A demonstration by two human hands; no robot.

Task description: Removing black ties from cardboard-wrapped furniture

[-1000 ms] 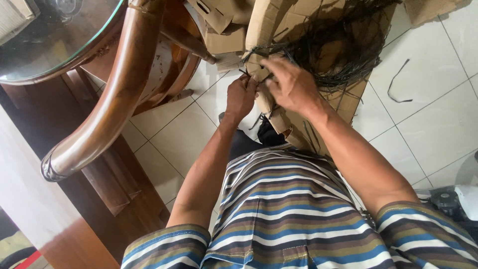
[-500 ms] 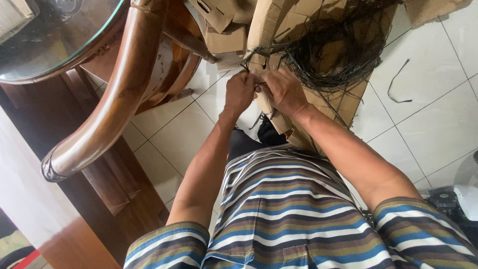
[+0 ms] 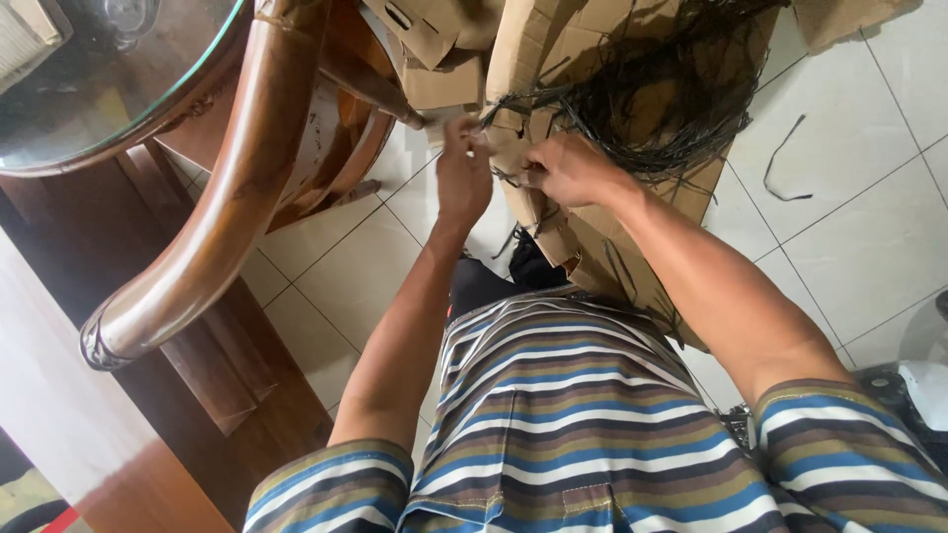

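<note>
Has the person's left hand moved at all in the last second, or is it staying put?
Yes. The left hand has risen toward the chair leg, up the frame and slightly left, still pinching black strands over the cardboard.

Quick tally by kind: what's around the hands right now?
Hands: 2, left hand and right hand
Tangle of black strips: 1
Loose black strip on the floor: 1
Wooden chair: 1
Glass-topped table: 1
Total: 6

Hands shift on the strands

The left hand (image 3: 464,178) rises toward the cardboard (image 3: 513,59); the right hand (image 3: 568,170) drops from the black strands (image 3: 652,99) and draws closer.
</note>
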